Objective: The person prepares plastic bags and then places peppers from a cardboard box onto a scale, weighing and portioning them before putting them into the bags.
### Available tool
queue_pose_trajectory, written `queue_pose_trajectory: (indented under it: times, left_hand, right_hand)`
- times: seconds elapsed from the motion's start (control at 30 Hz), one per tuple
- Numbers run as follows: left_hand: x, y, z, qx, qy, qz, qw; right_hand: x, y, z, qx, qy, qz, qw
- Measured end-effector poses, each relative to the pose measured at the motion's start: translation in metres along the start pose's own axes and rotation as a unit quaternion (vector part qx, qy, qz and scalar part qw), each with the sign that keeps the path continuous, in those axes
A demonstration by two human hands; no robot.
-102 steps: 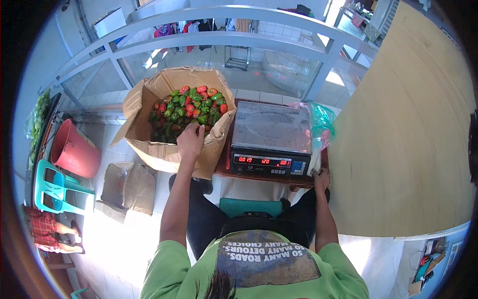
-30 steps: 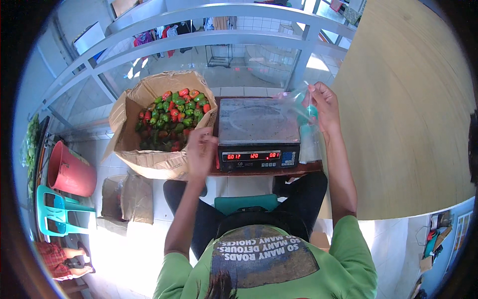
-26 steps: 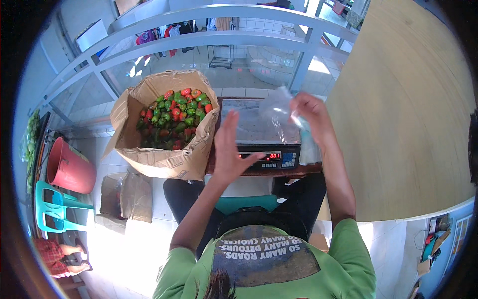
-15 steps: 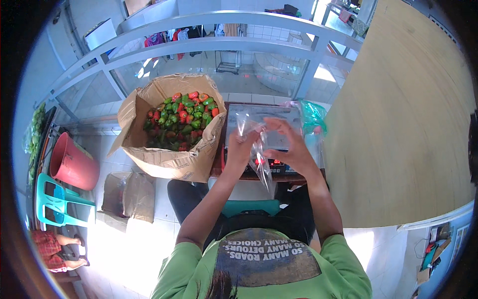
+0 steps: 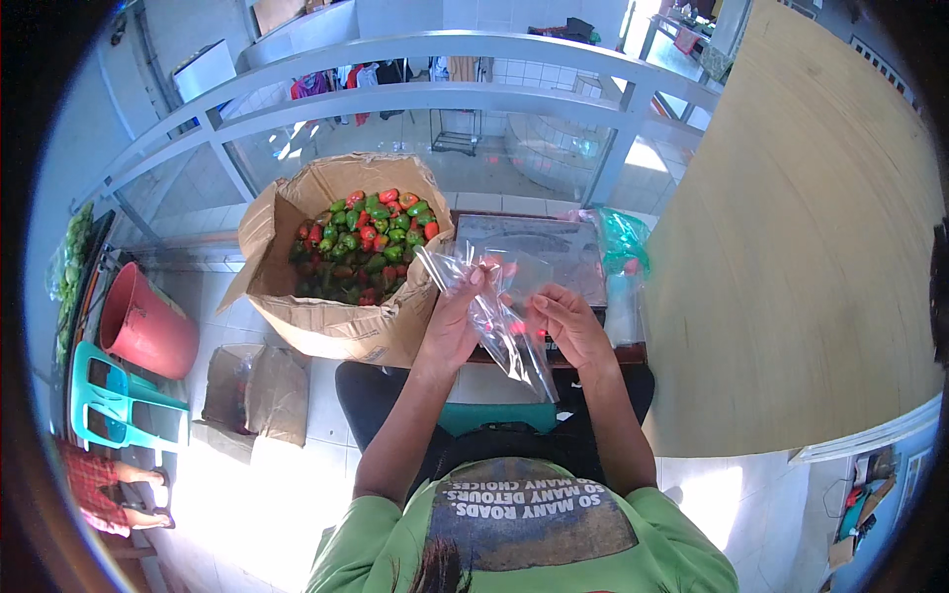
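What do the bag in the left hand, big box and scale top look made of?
Bag: apparently clear, glossy plastic film; it glints and you can see through it.
Big box: matte brown cardboard, by its creased walls and bent flaps.
Scale top: probably metal, greyish with a dull, smudged sheen; bare or coated is unclear.

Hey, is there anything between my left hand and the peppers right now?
Yes: the near right side of the cardboard box stands between your left hand and the peppers. The clear bag in that hand also sticks out toward that side. Nothing visible covers the peppers from above.
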State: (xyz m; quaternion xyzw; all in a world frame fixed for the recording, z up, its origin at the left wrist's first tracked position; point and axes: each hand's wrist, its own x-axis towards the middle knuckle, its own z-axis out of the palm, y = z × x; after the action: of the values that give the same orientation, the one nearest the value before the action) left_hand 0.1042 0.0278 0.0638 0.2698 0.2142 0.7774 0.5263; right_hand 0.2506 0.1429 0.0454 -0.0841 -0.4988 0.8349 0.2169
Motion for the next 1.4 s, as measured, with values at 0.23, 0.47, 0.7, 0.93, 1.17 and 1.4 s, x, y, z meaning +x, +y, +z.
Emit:
queue_pose_trajectory:
  times: [0.23, 0.47, 0.7, 0.93, 1.17, 1.4]
  left_hand:
    - [-0.011, -0.006, -0.045, 0.096, 0.092, 0.052, 0.990]
    - [-0.010, 0.023, -0.007, 0.397, 0.129, 0.174, 0.892]
    - [0.008, 0.000, 0.019, 0.534, -0.073, 0.101, 0.836]
    - [0.010, -0.003, 0.024, 0.376, -0.021, 0.086, 0.922]
    - [0.006, 0.003, 0.032, 0.376, -0.033, 0.057, 0.924]
    - [0.009, 0.003, 0.035, 0.421, 0.004, 0.154, 0.894]
  right_hand:
    - [-0.005, -0.025, 0.013, -0.119, 0.181, -0.142, 0.966]
    - [-0.020, -0.043, 0.022, -0.311, 0.184, -0.132, 0.923]
    - [-0.023, -0.051, 0.048, -0.432, 0.136, -0.146, 0.880]
    - [-0.031, -0.054, 0.033, -0.389, 0.175, -0.128, 0.895]
    - [-0.031, -0.061, 0.043, -0.469, 0.134, -0.115, 0.865]
    - [-0.033, -0.057, 0.040, -0.392, 0.126, -0.122, 0.903]
